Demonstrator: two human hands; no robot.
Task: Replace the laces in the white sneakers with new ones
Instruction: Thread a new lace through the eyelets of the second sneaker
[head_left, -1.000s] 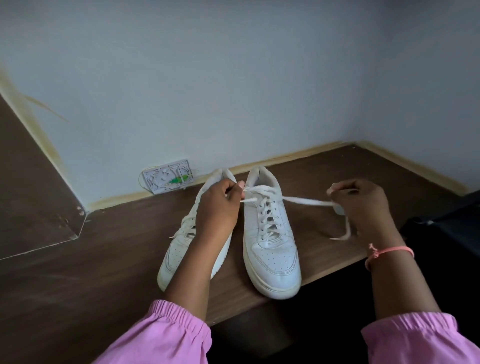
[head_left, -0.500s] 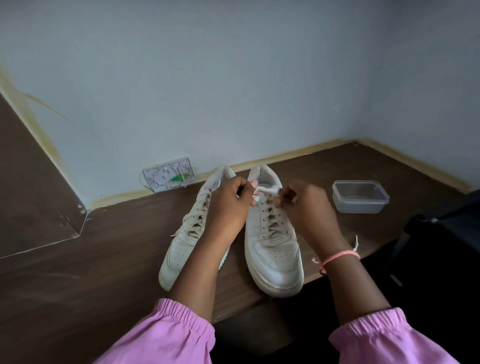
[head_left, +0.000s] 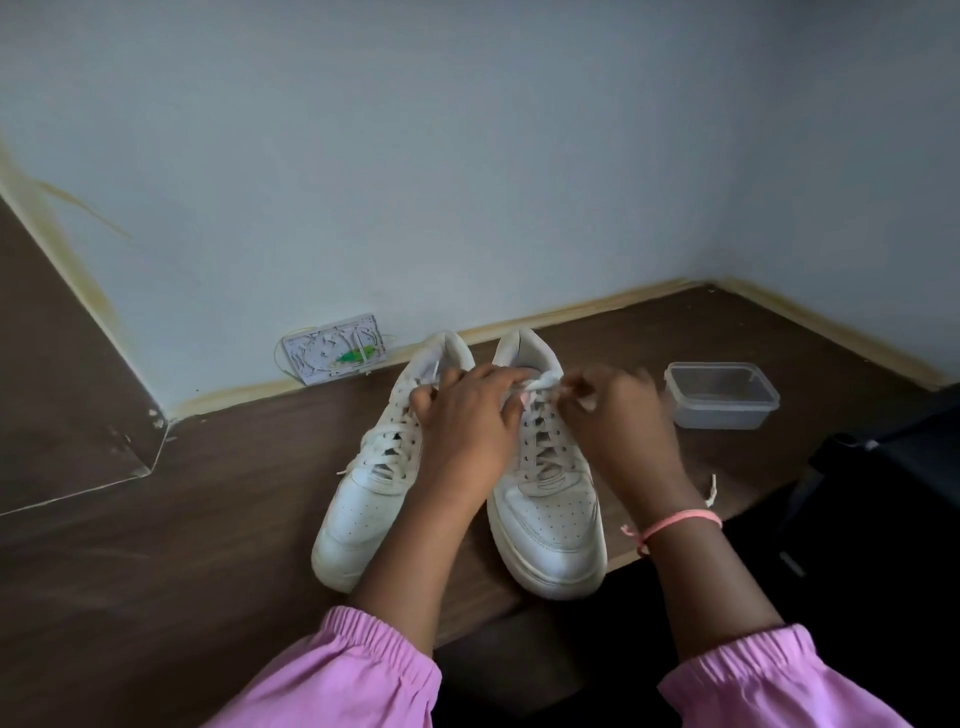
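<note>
Wall plate: a pale plate (head_left: 332, 348) with a green spot sits at the foot of the wall, behind and to the left of your shoes.
Left sneaker: your left sneaker (head_left: 382, 467) lies on the brown tabletop (head_left: 156, 545), long axis running from the heel near the wall to the toe toward you, the toe angled a little to your left. It is laced, and one lace tip pokes out at its left side.
Left hand: your left hand (head_left: 467, 415) hovers over the gap between the two shoes, fingers curled and reaching toward the top eyelets of the right shoe. Whether they pinch the lace there, you cannot tell.
Right sneaker: your right sneaker (head_left: 545, 467) stands just beside the left one, heel to the wall, toe pointing at you and reaching the table's front edge.
Lace: the white lace (head_left: 540, 385) is bunched at the top eyelets.
Right hand: your right hand (head_left: 610, 415) pinches that lace with its fingertips; the motion blurs them.
Loose lace end: a short piece (head_left: 711, 491) shows behind your right wrist.
Container: a clear plastic tub (head_left: 722, 397) sits to the right, apart from the shoes.
</note>
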